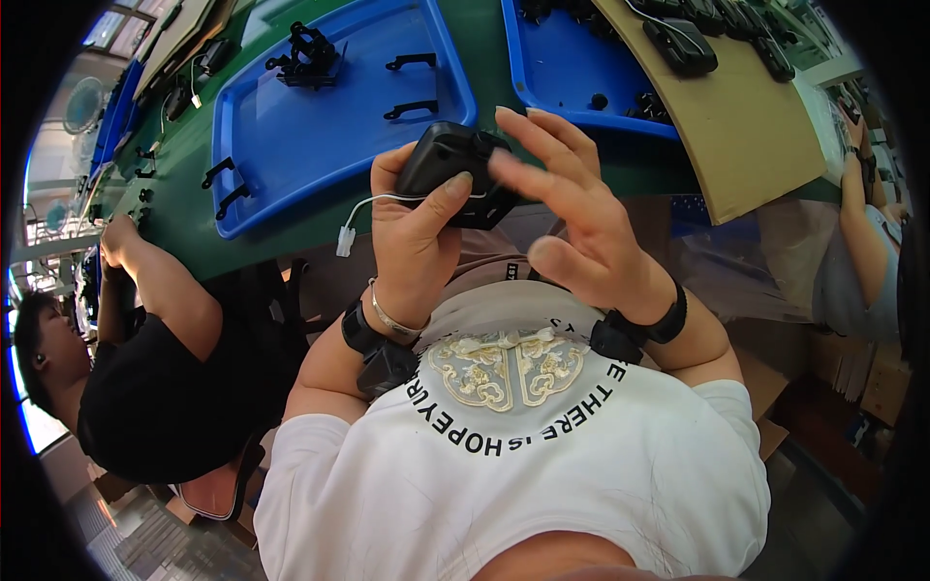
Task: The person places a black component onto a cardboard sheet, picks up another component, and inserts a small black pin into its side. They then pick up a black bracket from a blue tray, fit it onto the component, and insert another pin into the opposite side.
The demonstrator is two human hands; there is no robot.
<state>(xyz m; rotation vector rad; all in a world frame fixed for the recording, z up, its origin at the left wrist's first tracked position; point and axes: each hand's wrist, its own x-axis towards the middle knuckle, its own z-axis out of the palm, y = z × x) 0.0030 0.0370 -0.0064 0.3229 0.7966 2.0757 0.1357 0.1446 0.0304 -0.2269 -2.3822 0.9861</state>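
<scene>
Okay, black casing (pixel 438 160) was up off the counter (pixel 639 167), in front of the torso by the near edge, just beyond the shirt hem. Left hand (pixel 418 223) had it gripped, thumb across the near face, fingers behind. White cable (pixel 373 198) ran by that thumb, curved out left and drooped; its white connector (pixel 345 241) hung loose.

Right hand (pixel 586 218) was spread wide, thumb well off the fingers, nothing visible in it. Index finger blurred, right at the casing's right side; couldn't tell if it touched.

Wrists: black band (pixel 360 331) plus bracelet (pixel 389 315) on the left, dark strap (pixel 669 315) on the right.

Just beyond the casing: blue tray (pixel 310 145) on the green counter. Black bracket cluster (pixel 308 58) sat toward its far side, two single brackets (pixel 411 109) to the right of that, two more (pixel 232 200) at the left rim.

Further right, second blue tray (pixel 552 68) with small black parts, partly covered by a cardboard sheet (pixel 746 165). Black units (pixel 681 48) lay on the sheet's far end.

Co-worker in black (pixel 174 397) sat left, arm on the counter. Another person's arm (pixel 862 218) showed far right.
</scene>
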